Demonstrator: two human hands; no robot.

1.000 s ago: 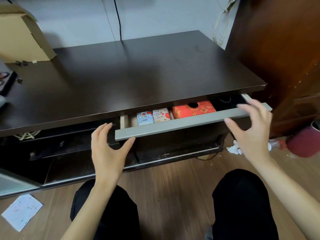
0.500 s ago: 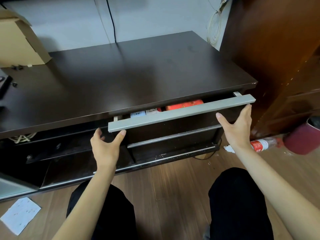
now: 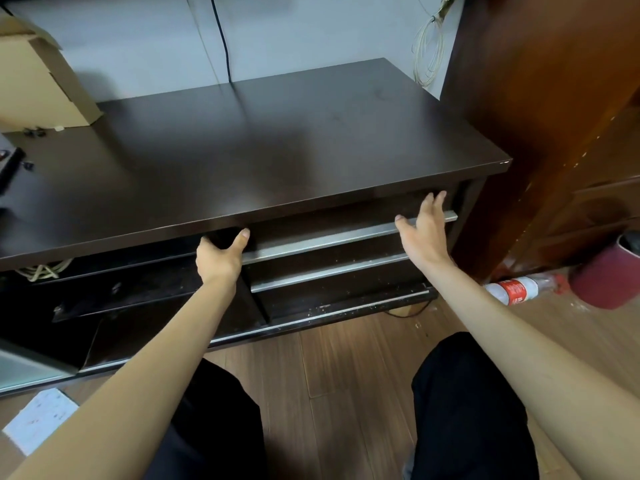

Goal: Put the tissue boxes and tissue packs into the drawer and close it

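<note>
Dark-fronted drawer with long silver bar handle [image 3: 346,237] was pushed fully under the dark wooden cabinet top [image 3: 263,143] since a second earlier; tissues hidden inside. Left hand [image 3: 221,254] and right hand [image 3: 424,230] were spread flat against it, nothing gripped. Task judged essentially done.

You are seeing a cardboard box [image 3: 38,81] sitting on the cabinet top [image 3: 277,147] | a plastic bottle [image 3: 516,289] lying beside a red bin [image 3: 609,278] | a paper sheet [image 3: 40,419] lying on the floor [image 3: 346,368]

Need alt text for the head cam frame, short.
Both hands press the top drawer of a dark cabinet shut: left hand at the grey handle's left end, right hand open near its right end. No tissues visible.
</note>
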